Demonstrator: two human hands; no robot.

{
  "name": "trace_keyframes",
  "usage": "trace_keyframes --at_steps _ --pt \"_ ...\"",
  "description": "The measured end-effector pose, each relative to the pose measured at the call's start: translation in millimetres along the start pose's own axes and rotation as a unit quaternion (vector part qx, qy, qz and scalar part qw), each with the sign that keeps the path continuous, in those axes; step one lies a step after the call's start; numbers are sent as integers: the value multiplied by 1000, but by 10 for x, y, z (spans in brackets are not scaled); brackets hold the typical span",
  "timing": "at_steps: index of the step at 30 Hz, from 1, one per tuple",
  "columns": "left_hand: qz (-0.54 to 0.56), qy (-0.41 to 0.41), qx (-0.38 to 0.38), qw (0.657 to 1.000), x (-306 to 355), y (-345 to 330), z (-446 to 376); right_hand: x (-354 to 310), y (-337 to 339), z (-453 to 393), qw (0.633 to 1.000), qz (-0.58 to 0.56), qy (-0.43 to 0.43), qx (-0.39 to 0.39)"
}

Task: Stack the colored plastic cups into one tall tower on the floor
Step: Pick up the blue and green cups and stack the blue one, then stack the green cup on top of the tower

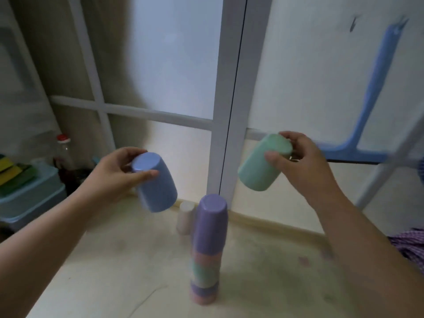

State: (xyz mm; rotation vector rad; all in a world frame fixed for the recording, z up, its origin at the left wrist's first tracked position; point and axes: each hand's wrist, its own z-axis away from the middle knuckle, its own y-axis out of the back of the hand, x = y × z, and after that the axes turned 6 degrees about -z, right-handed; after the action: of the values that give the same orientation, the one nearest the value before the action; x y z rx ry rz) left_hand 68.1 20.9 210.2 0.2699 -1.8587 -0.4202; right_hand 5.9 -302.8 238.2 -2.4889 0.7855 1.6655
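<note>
A tower of upside-down nested cups (207,251) stands on the floor at the centre, with a purple cup on top and pink, green, white and purple rims showing below. My left hand (115,173) grips an inverted blue cup (154,183) in the air, up and to the left of the tower top. My right hand (302,161) holds a tilted green cup (263,166) up and to the right of the tower. One pale cup (185,218) stands alone on the floor just behind the tower.
A glass door with a white frame (223,106) rises right behind the tower. At the left sit a teal bin (29,196) holding sponges and a red-capped bottle (64,154). A blue squeegee (358,125) leans at the right, with checked fabric (410,244) at the right edge.
</note>
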Motion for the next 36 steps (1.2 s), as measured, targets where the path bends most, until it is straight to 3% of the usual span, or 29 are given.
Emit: trace_keyframes --at_steps 8,12,16,23,29,33,36 --pt "77 -100 -61 990 803 -284 -3 -673 10 144 998 -36 34 40" --pt "47 -87 -120 988 704 -592 -22 -698 13 212 997 -37 22 61" --pt "28 -44 -183 982 387 -859 122 -677 -31 288 999 -29 10 32" --pt "83 -29 -200 976 139 -866 177 -640 -266 324 999 -25 15 -30" --pt "151 -10 -103 983 -44 -570 83 -739 -484 189 997 -3 11 -76" --pt "140 32 -30 989 -328 -477 44 -548 -679 225 988 63 -38 -135" --pt "134 56 -6 989 -544 -451 51 -393 -750 326 986 52 -59 -145"
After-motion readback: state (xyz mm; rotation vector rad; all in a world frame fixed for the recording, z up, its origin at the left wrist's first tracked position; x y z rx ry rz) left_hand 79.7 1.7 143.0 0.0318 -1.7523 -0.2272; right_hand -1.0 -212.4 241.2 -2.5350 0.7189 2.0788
